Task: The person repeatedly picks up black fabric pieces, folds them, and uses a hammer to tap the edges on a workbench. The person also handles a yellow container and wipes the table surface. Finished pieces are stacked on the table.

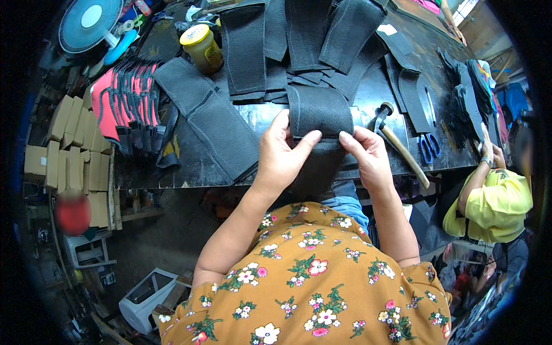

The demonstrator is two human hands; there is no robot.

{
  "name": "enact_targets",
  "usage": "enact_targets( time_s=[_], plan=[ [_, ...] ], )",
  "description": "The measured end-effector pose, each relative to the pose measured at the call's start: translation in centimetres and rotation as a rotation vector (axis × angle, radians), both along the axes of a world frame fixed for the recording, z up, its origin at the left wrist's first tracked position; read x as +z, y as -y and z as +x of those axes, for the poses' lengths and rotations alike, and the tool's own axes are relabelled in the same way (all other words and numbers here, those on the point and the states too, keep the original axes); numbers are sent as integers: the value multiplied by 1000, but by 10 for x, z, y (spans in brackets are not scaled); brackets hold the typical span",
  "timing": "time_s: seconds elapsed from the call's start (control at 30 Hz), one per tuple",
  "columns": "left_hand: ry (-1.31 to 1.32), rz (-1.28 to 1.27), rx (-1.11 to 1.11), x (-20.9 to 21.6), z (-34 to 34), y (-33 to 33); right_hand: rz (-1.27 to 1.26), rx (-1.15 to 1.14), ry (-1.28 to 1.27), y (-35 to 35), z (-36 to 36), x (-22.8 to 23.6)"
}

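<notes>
Both my hands pinch a black stitched fabric strip (321,112) at the front edge of the dark table. The strip is folded over, and its lower end hangs below the edge toward my lap. My left hand (279,154) grips the left side of the fold, thumb on top and fingers behind. On the opposite side, my right hand (371,156) holds the corner between thumb and fingers. Beyond the strip lie several similar black fabric pieces (244,54) in overlapping stacks. A longer black piece (221,135) rests flat to the left of my left hand.
Right of my hands lie a wooden-handled hammer (405,152) and blue-handled scissors (429,148). A jar with a yellow lid (201,49), pink-and-black pieces (123,100) and a fan (89,23) stand left. Cardboard boxes (75,138) are stacked beside the table. A person in yellow (497,198) works at right.
</notes>
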State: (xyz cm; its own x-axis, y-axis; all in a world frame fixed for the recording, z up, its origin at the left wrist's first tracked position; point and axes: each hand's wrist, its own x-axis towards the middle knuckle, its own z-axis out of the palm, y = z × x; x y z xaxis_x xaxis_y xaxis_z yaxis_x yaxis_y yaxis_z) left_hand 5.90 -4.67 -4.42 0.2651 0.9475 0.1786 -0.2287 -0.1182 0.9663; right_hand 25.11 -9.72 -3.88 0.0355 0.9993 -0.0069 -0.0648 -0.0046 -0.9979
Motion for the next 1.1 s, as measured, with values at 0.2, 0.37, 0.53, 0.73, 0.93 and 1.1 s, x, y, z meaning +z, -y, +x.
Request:
enact_targets(
  time_s=[0.2, 0.37, 0.53, 0.73, 0.93, 1.1],
  plan=[
    [-496, 208, 151, -17, 7, -1, 289, -156, 724, 4, 37, -8],
    [-572, 626, 175, -28, 4, -15, 250, -445, 1339, 30, 99, -19],
    [-805, 574, 21, -28, -8, -19, 3, -333, 1301, 45, 126, -33],
    [-874, 486, -26, -22, -9, -23, 106, -410, 760, 50, 79, -2],
    [-856, 446, -49, -20, -16, -31, 48, -31, 1052, 44, 31, 21],
    [-885, 482, -64, -28, -26, -35, 137, 4, 943, 33, 14, 22]
  ],
)
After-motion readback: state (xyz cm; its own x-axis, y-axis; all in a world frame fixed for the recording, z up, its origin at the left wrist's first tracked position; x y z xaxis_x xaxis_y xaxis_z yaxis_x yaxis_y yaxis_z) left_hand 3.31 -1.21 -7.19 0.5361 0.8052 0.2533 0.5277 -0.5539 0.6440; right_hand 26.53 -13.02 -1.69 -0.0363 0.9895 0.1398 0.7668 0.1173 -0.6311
